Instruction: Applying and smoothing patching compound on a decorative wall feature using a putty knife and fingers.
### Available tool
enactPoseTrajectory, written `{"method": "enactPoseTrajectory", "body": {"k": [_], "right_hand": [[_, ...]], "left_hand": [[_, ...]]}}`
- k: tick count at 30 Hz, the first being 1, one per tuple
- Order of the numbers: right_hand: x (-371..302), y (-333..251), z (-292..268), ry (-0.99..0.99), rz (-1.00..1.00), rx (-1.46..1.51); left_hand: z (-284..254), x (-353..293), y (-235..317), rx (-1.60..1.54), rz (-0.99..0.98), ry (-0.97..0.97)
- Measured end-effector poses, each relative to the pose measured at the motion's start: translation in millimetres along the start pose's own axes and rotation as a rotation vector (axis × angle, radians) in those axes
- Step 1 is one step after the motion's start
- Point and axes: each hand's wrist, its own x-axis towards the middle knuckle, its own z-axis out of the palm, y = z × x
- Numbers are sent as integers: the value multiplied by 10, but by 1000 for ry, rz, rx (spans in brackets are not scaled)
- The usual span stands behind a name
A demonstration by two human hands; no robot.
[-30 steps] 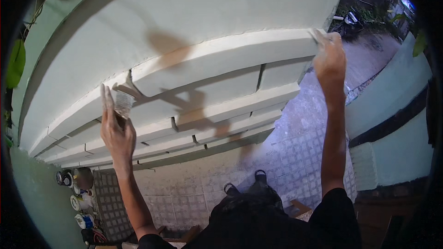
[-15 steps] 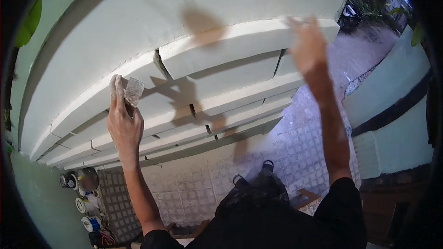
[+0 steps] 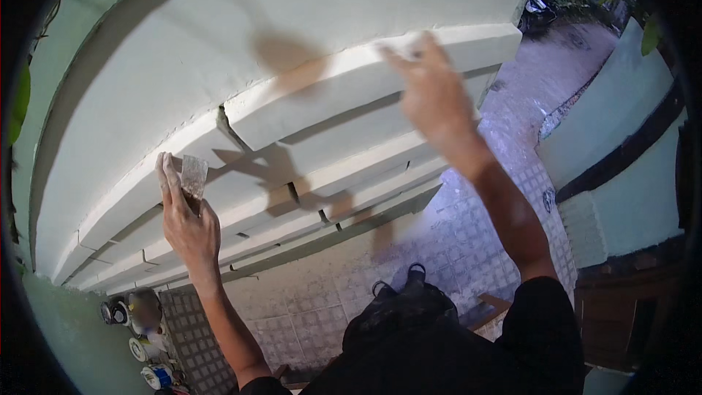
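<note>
My left hand grips a flat metal scraper, its dusty rectangular blade pointing up between thumb and fingers. That hand's whitened fingers are at the pale moulding ledge, left of a dark gap in it. Farther right, my right hand is raised by the same ledge, smeared by motion. Two of its fingers reach out apart toward the upper edge, and I see nothing held in it. Whether its fingertips touch the surface, I cannot tell. Shadows of my arm and head fall across the pale wall.
Below the ledge run stepped mouldings with dark vertical gaps. White buckets and other containers stand at the lower left. My feet are on a tiled floor, with brown wooden pieces close by. Another pale wall rises at right.
My right hand has swept left along the ledge, its elbow bending more. The left hand sits lower in view with the scraper still in it, and the whole view has shifted a little.
</note>
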Motion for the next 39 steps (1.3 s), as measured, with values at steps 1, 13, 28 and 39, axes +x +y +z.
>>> {"method": "enactPoseTrajectory", "body": {"k": [1,13,28,39], "right_hand": [[7,-21,31,34,-60,-56],[-106,818,1,99,-97,156],[33,563,-109,127,-130,-77],[-1,867,-37,188,-129,-62]], "left_hand": [[19,9,-1,14,35,18],[81,187,602,-206,49,-183],[270,165,918,-147,98,-138],[322,126,964,-117,32,-101]]}}
